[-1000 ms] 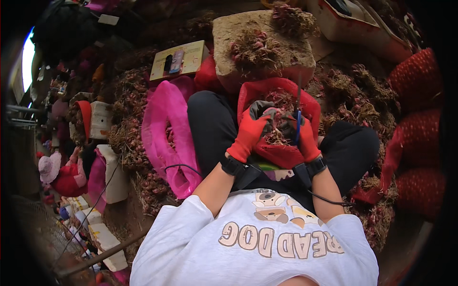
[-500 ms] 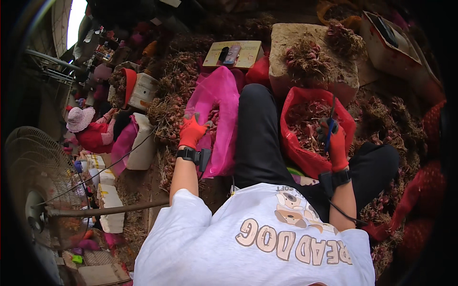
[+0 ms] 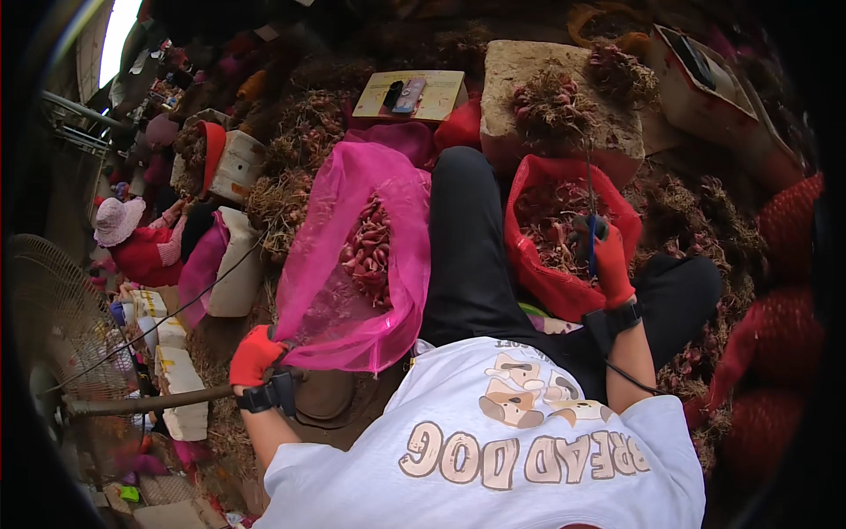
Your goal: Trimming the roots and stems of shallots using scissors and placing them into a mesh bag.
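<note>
My left hand (image 3: 256,354), in a red glove, is closed on the near left rim of a pink mesh bag (image 3: 304,256). The bag lies spread beside my left leg, with loose red shallots (image 3: 368,256) inside. Over the near right side of a red mesh sack (image 3: 564,295), my gloved right hand (image 3: 610,260) grips a blue-handled tool (image 3: 592,257) with a long thin blade pointing away from me. Trimmings and some shallots (image 3: 560,207) fill that sack. My fingers partly hide the tool's handle.
Ahead stands a foam block (image 3: 573,110) bearing shallot bunches (image 3: 555,106). A yellowish board (image 3: 436,88) holds a phone (image 3: 409,95). More bunches (image 3: 286,189) pile beyond the pink bag. At left are a fan (image 3: 75,326) and a co-worker (image 3: 145,247); full red sacks (image 3: 771,344) stand right.
My left hand has moved from the shallots toward me and left, drawing the pink bag's rim wide and exposing the shallots inside. My right hand still holds the blue-handled tool over the red sack.
</note>
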Motion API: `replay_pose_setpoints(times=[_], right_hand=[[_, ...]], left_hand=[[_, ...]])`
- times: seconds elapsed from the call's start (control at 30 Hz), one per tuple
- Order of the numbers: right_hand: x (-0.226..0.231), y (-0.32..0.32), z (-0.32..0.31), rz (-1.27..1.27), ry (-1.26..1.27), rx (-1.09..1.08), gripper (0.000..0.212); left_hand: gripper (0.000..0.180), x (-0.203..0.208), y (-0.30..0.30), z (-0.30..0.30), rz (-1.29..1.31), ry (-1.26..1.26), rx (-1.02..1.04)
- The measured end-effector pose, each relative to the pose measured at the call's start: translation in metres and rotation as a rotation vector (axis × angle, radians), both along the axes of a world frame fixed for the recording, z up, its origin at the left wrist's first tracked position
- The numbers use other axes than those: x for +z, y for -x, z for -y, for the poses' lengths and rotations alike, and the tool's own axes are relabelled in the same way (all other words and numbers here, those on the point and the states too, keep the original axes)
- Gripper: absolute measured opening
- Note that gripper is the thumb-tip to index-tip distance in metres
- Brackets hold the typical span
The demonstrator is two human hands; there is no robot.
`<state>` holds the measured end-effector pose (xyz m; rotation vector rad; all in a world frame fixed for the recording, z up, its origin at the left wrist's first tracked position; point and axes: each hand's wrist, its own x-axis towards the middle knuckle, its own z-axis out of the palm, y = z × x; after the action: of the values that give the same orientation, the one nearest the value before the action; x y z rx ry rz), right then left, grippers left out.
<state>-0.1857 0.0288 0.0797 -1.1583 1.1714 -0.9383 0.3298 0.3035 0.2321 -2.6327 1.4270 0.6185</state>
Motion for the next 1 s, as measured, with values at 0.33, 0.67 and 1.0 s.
replay_pose_setpoints(times=[0.33,0.67,1.0], right_hand=[[0.031,0.029,-0.005,0.178,0.005,-0.186,0.024],[0.056,0.113,-0.024,0.152,0.043,-0.516,0.022],[0.029,0.161,0.041,-0.326,-0.107,-0.224,0.038]], left_hand=[[0.041,0.155,0.188,0.172,-0.111,0.925,-0.509],[0.043,0.134,0.282,0.262,-0.197,1.143,-1.207],[0.033,0.108,0.276,0.289,-0.133,1.27,-1.239]])
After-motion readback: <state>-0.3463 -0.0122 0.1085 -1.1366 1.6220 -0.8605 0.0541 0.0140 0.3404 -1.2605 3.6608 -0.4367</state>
